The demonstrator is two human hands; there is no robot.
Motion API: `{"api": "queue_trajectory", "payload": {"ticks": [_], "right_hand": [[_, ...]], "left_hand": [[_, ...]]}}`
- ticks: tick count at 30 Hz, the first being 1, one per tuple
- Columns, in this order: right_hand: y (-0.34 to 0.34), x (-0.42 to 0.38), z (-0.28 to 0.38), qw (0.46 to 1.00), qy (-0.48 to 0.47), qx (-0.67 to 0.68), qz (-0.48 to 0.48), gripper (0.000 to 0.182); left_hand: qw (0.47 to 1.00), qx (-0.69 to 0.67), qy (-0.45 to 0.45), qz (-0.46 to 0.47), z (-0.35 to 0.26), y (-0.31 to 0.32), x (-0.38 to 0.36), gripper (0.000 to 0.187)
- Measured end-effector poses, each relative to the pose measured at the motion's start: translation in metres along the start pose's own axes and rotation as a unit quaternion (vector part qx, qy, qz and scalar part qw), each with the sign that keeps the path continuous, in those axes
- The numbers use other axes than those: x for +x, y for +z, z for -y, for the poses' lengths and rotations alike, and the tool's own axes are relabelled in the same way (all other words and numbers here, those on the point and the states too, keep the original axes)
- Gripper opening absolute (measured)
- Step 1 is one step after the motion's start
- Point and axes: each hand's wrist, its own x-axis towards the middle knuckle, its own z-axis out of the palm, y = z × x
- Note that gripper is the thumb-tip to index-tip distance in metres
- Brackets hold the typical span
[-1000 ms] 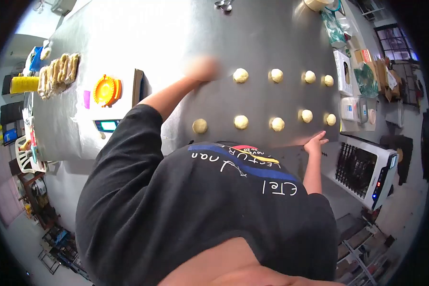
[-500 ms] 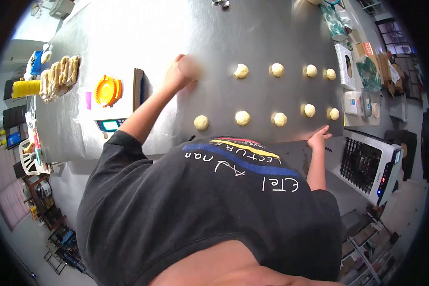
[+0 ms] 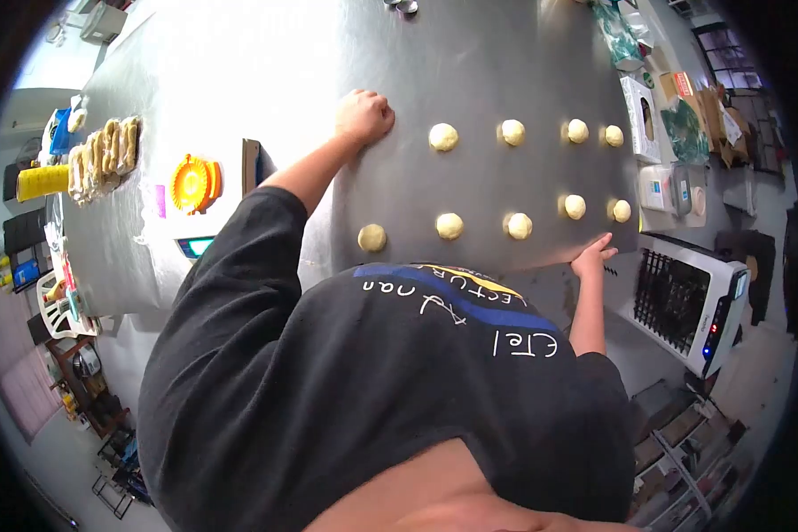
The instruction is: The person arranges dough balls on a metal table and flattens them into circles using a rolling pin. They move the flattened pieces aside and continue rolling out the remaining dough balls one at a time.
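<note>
As I look down over the metal surface (image 3: 470, 182), the stock stands as follows, clock directions read from the middle of my view.

Item: left hand (image 3: 364, 117), one, just left of twelve o'clock, lowered to the surface. Fingers curled and bent downward; whether they close on anything beneath I cannot tell.

Item: right hand (image 3: 593, 257), one, at three o'clock, at the near edge of the surface. Fingers extended and partly apart, nothing seen in them; nearest to them, the rightmost ball of the near row (image 3: 621, 210), not touched.

Item: dough balls, pale and rounded, nine in sight, spaced apart in two rows. Far row, four, from the ball beside my left hand (image 3: 443, 136), just past twelve, round to two o'clock. Near row, five, from the darker, flatter-looking ball (image 3: 371, 237), close to the middle towards eleven, round to between two and three.

Item: orange scalloped press (image 3: 191, 183), one, at ten o'clock, lying by a lit display (image 3: 197, 246) that shows towards nine, partly behind my left sleeve (image 3: 248, 239).

Item: bagged tan strips (image 3: 103, 160), one row, at ten o'clock, with a yellow roll (image 3: 43, 183) just beyond on their outer side.

Item: metal spoons (image 3: 405, 7), at twelve o'clock, far end, partly cut off.

Item: clear containers (image 3: 665, 189), between two and three, beyond the right side.
</note>
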Motion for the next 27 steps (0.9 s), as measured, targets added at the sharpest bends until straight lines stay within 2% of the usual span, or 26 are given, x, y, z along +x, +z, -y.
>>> {"api": "queue_trajectory", "payload": {"ticks": [3, 7, 9, 10, 12, 13, 14, 16, 17, 19, 20, 22, 23, 24, 26, 27], "right_hand": [[0.001, 0.000, 0.001, 1.000, 0.003, -0.002, -0.012, 0.111], [0.004, 0.005, -0.004, 1.000, -0.007, -0.023, -0.013, 0.110], [0.001, 0.002, -0.003, 1.000, -0.012, -0.002, -0.009, 0.108], [0.000, 0.000, -0.001, 1.000, -0.019, 0.017, -0.004, 0.106], [0.007, 0.008, -0.005, 1.000, -0.019, -0.005, -0.011, 0.104], [0.007, 0.007, -0.006, 0.999, -0.020, -0.029, -0.021, 0.103], [0.008, 0.008, -0.008, 0.999, -0.018, -0.031, -0.018, 0.103], [-0.003, -0.005, 0.001, 1.000, -0.016, 0.013, -0.012, 0.100], [0.006, 0.003, -0.004, 0.999, -0.024, 0.019, -0.027, 0.099], [0.004, 0.000, -0.003, 0.999, -0.025, 0.024, -0.017, 0.098], [0.001, -0.002, -0.002, 0.999, -0.027, 0.029, -0.011, 0.097], [-0.006, -0.009, 0.004, 0.999, -0.019, 0.033, -0.006, 0.097], [-0.008, -0.011, 0.006, 0.999, -0.013, 0.036, -0.001, 0.097], [-0.006, -0.009, 0.004, 0.999, -0.012, 0.037, -0.001, 0.097], [0.001, -0.003, -0.001, 0.999, -0.025, 0.014, -0.028, 0.097], [0.003, -0.001, -0.003, 0.999, -0.025, 0.015, -0.028, 0.097]], "left_hand": [[0.993, 0.011, -0.069, 0.097, -0.007, -0.012, 0.021, 0.030], [0.985, -0.012, -0.110, 0.130, -0.014, -0.024, 0.026, 0.031], [0.947, -0.080, -0.230, 0.208, -0.017, -0.027, 0.022, 0.038], [0.947, -0.078, -0.230, 0.209, -0.009, -0.018, 0.013, 0.038], [0.965, -0.055, -0.097, 0.237, 0.021, 0.001, -0.012, 0.048], [0.931, -0.119, -0.094, 0.331, 0.027, -0.017, -0.017, 0.054], [0.887, -0.226, -0.249, 0.315, 0.021, -0.026, -0.025, 0.054], [0.827, -0.280, -0.344, 0.346, 0.024, -0.040, -0.033, 0.047], [0.826, -0.278, -0.345, 0.348, 0.025, -0.049, -0.038, 0.047], [0.871, -0.261, -0.229, 0.349, 0.017, -0.077, -0.050, 0.041], [0.871, -0.260, -0.228, 0.350, 0.020, -0.077, -0.054, 0.041], [0.915, -0.227, -0.142, 0.303, 0.022, -0.075, -0.060, 0.031], [0.955, -0.158, -0.115, 0.225, 0.016, -0.070, -0.068, 0.027], [0.977, -0.095, -0.060, 0.184, 0.001, -0.081, -0.073, 0.025], [0.994, -0.020, 0.094, 0.051, -0.009, -0.067, -0.086, 0.023], [0.996, -0.003, 0.084, -0.001, -0.011, -0.050, -0.094, 0.026]]}}
